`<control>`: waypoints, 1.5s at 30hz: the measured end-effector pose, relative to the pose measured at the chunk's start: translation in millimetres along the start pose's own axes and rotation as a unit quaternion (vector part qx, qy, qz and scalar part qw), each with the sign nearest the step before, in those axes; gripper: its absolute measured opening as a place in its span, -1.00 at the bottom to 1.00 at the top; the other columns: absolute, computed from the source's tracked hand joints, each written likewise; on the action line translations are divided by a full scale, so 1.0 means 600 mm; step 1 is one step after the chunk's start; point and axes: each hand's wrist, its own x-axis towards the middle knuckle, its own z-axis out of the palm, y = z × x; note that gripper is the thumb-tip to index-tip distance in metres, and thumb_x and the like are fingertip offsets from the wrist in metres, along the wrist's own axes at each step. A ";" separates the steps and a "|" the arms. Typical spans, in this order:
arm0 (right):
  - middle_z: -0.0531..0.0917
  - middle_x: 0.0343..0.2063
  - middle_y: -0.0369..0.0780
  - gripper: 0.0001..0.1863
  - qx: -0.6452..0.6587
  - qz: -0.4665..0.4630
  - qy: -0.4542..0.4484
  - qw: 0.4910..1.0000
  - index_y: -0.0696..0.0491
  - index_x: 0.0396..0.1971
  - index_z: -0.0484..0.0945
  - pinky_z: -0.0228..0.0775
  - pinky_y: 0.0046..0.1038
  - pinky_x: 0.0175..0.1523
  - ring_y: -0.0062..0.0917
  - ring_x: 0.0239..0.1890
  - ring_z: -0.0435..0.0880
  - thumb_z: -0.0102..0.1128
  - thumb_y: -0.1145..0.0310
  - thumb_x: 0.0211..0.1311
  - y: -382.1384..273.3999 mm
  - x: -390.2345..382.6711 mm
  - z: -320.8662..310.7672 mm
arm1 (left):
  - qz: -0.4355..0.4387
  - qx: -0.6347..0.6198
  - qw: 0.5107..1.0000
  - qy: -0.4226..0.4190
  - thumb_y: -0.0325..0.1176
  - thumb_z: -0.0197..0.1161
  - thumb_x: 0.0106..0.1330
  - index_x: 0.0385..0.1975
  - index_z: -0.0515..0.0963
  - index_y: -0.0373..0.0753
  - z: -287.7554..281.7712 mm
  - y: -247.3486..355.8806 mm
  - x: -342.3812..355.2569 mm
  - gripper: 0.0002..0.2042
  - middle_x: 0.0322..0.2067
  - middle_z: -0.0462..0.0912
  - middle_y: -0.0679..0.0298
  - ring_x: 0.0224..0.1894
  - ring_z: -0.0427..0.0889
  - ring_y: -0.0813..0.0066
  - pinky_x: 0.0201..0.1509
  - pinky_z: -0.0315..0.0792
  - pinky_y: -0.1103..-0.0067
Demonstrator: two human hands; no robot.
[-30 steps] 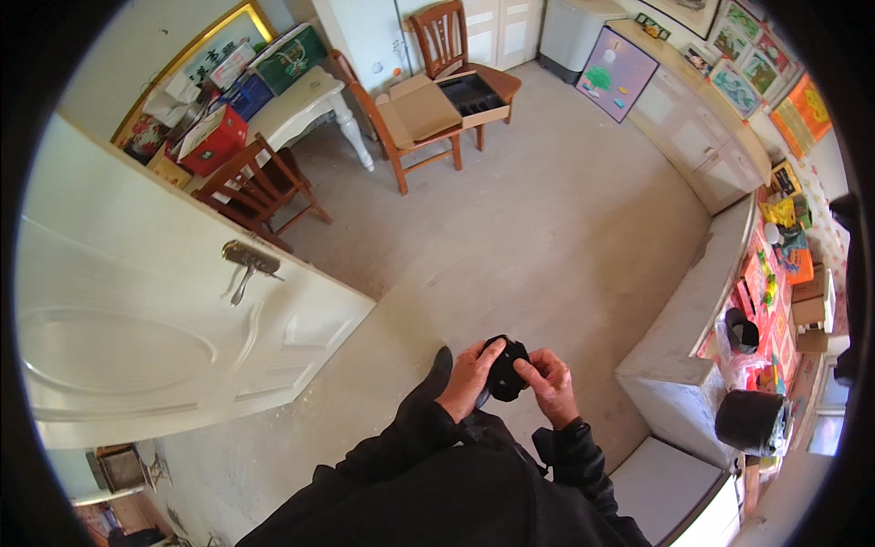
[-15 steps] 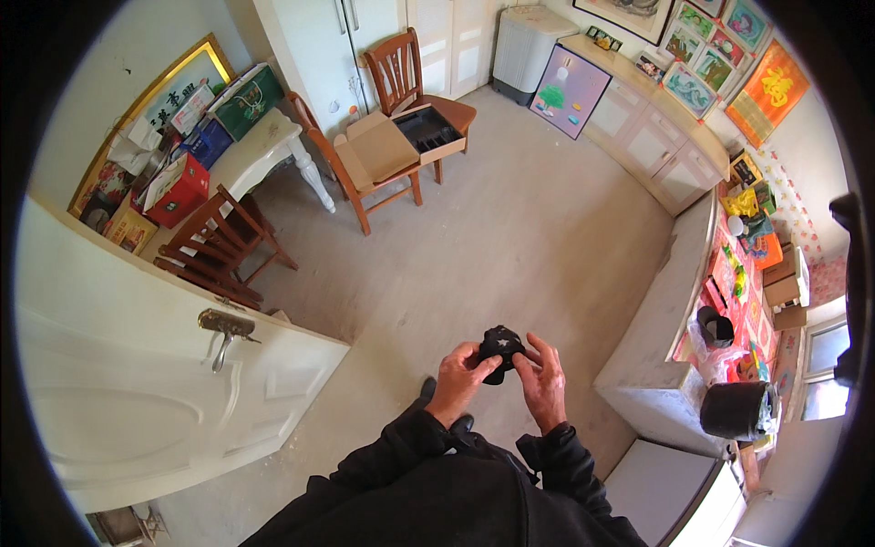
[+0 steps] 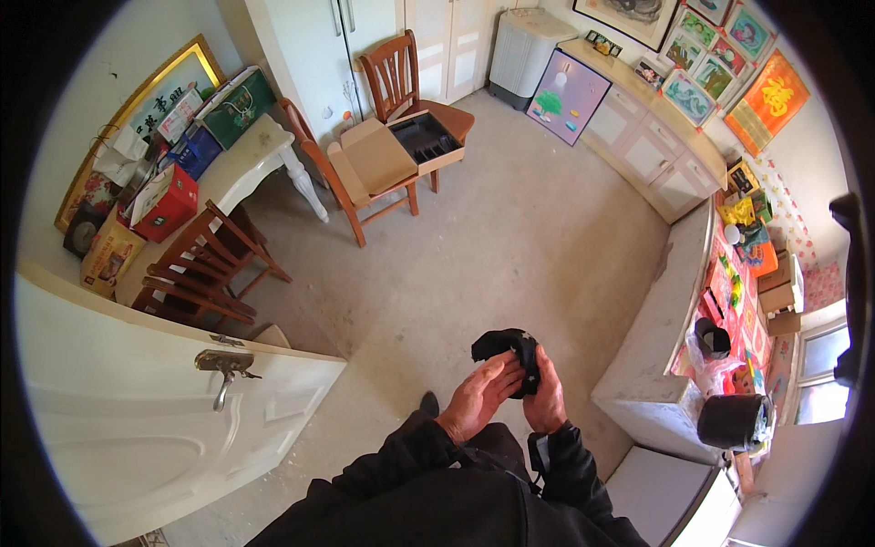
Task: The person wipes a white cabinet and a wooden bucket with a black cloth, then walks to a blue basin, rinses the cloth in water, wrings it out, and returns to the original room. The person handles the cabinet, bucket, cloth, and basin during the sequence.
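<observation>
A small black cap (image 3: 521,343) with pale stars is held up in front of my body, with what looks like its brim pointing left. My left hand (image 3: 481,397) lies against its near side, the fingers stretched across the dark cloth and partly into it. On the other side my right hand (image 3: 546,397) grips the edge, thumb up along the cloth and the other fingers mostly hidden behind it. The cap is tilted, and the hands cover its lower part.
A white door (image 3: 173,428) stands open at my left. Wooden chairs (image 3: 205,260), one bearing an open cardboard box (image 3: 374,162), stand beyond. At the right, a low wall (image 3: 656,319) borders a cluttered red-covered surface (image 3: 749,319) with a black pot-like container (image 3: 729,421).
The cap has been turned between my hands, its brim side swinging left. My left hand has gone from a fingertip pinch to flat fingers against it; my right hand has closed in along its side.
</observation>
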 end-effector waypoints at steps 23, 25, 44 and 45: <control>0.77 -0.08 -0.28 -0.54 -0.051 0.132 -0.144 0.979 0.09 0.12 0.67 0.60 -0.39 0.09 -0.52 -0.06 0.75 0.13 0.01 0.56 -0.029 0.062 -0.069 | 0.194 0.503 0.828 0.154 -0.31 0.10 0.65 -0.08 0.51 -0.29 -0.015 -0.102 0.051 -0.83 -0.32 0.58 0.21 -0.26 0.58 0.39 -0.12 0.52 0.41; 0.79 -0.07 -0.27 -0.51 -0.047 0.145 -0.136 0.979 0.10 0.14 0.68 0.61 -0.39 0.08 -0.51 -0.05 0.77 0.12 -0.01 0.57 -0.024 0.064 -0.091 | 0.152 0.485 0.843 0.175 -0.33 0.14 0.62 -0.14 0.52 -0.29 -0.015 -0.116 0.051 -0.85 -0.36 0.57 0.23 -0.30 0.58 0.42 -0.18 0.49 0.42; 0.72 0.07 -0.18 -0.36 -0.166 0.129 -0.312 0.926 0.20 0.33 0.56 0.51 -0.35 0.25 -0.45 0.10 0.68 -0.11 -0.08 0.73 -0.026 0.074 -0.082 | 0.197 0.312 0.897 0.244 -0.20 0.28 0.59 0.06 0.66 -0.31 -0.020 -0.148 0.002 -0.71 -0.18 0.70 0.35 -0.04 0.61 0.53 0.09 0.51 0.46; 0.72 0.07 -0.18 -0.36 -0.198 0.144 -0.285 0.927 0.22 0.34 0.55 0.50 -0.34 0.31 -0.44 0.13 0.68 -0.14 -0.07 0.74 -0.017 0.068 -0.065 | 0.197 0.358 0.873 0.265 -0.25 0.28 0.57 0.09 0.66 -0.33 -0.033 -0.150 -0.009 -0.70 -0.14 0.72 0.33 0.00 0.62 0.55 0.13 0.52 0.46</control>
